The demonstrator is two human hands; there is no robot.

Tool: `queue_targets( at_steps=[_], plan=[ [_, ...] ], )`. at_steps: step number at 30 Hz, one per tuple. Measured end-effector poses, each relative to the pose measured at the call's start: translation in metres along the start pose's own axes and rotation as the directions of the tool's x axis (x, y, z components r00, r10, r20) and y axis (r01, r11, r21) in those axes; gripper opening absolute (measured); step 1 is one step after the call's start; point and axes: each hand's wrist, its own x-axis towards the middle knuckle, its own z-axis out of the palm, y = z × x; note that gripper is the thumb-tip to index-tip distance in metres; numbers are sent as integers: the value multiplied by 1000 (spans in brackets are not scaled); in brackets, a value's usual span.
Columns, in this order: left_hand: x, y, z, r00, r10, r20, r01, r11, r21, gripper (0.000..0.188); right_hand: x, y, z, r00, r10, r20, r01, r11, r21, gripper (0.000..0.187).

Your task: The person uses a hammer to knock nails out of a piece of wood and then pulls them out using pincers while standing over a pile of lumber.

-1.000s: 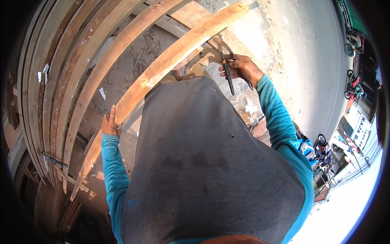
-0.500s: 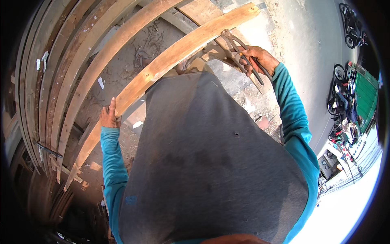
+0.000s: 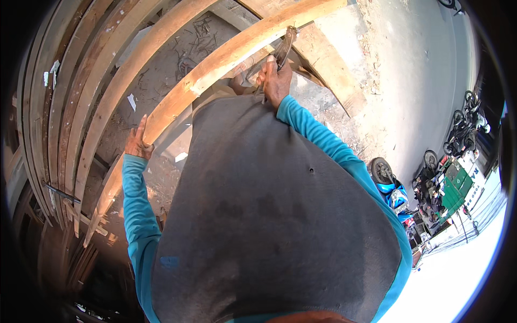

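Note:
A long pale wooden plank [image 3: 215,63], bowed by the lens, runs from the upper right down to the lower left in front of me. My left hand [image 3: 138,142] grips its lower part, index finger stretched along the wood. My right hand [image 3: 276,82] is closed round the handles of a pair of metal pincers [image 3: 285,47]. Their jaws sit at the plank's near edge, toward its upper end; whether they bite on a nail is too small to tell. The handle ends are mostly hidden behind my fingers.
More long planks [image 3: 102,116] stand side by side on the left. A short wide board [image 3: 331,70] lies beyond the pincers. Wood scraps and nail-like bits [image 3: 202,29] litter the ground. Motorcycles [image 3: 383,171] and a green container [image 3: 456,188] are off to the right.
My right hand has moved left and inward, bringing the pincers' jaws from beside the plank's end to its near edge. My left hand still holds the plank, shifted slightly left.

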Motion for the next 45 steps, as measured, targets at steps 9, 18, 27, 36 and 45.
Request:
queue_targets(
  at_steps=[9,18,27,36,45],
  plan=[
    [-11,-2,8,992,90,-85,-91,996,-9,107,-27,-65,-64,917,302,261,-132,847,-514,41],
    [-21,17,25,960,19,-279,12,994,108,111,-6,-111,-72,860,448,245,26,441,-897,33],
    [-26,15,35,963,-32,-268,63,992,110,114,1,-129,-47,861,444,250,254,52,-966,32],
    [-21,14,32,961,-3,-276,36,992,117,116,-19,-89,-47,918,387,84,-169,576,-800,23],
    [2,-10,2,1000,7,-8,-7,1000,16,114,-26,32,-5,998,-63,19,65,964,-259,19]
  ],
)
